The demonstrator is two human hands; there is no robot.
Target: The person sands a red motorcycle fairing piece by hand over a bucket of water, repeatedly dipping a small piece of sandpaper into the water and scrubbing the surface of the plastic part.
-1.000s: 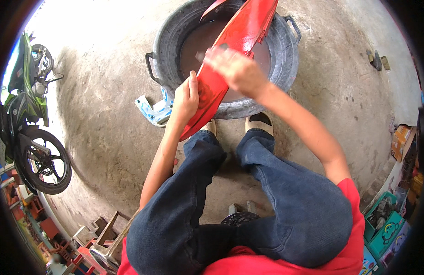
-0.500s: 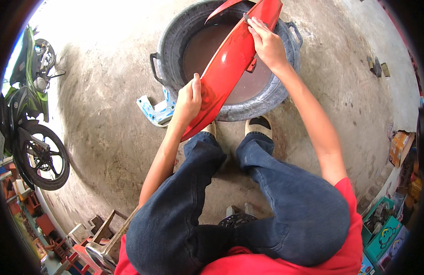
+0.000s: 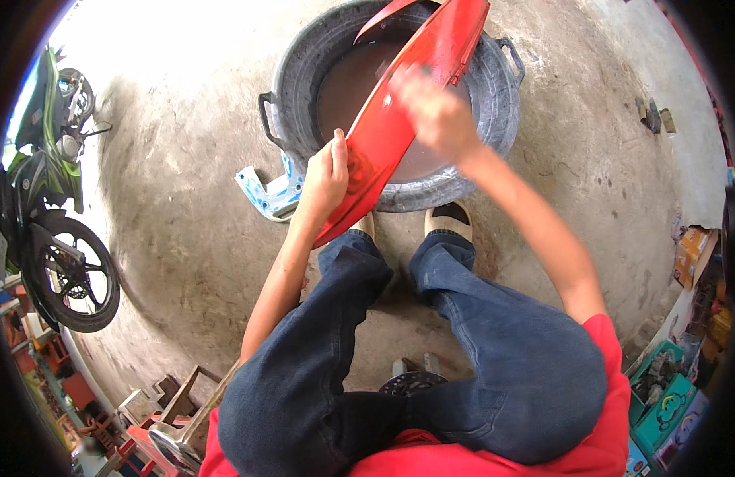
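Note:
A long, glossy red motorcycle body panel (image 3: 383,131) slants across a large dark basin (image 3: 297,75) of cloudy brownish water. My left hand (image 3: 328,171) grips the panel's lower left edge, thumb on top and the other fingers partly hidden beneath. Over the panel's middle lies my right hand (image 3: 439,115), smeared by motion; a small dark grey piece (image 3: 419,71) shows faintly at its fingertips, its kind unclear. Another thin red part (image 3: 377,17) curves over the basin's far rim.
A blue-and-white plastic part (image 3: 270,195) lies on the concrete floor (image 3: 184,238) left of the basin. Farther left stands a black and green motorcycle (image 3: 45,191). A wooden frame (image 3: 184,405) sits low on the left, and teal boxes (image 3: 662,405) are at the lower right.
My right hand has slid down along the panel, from near its far end toward the middle, and is now blurred. My left hand and the panel stay nearly in place.

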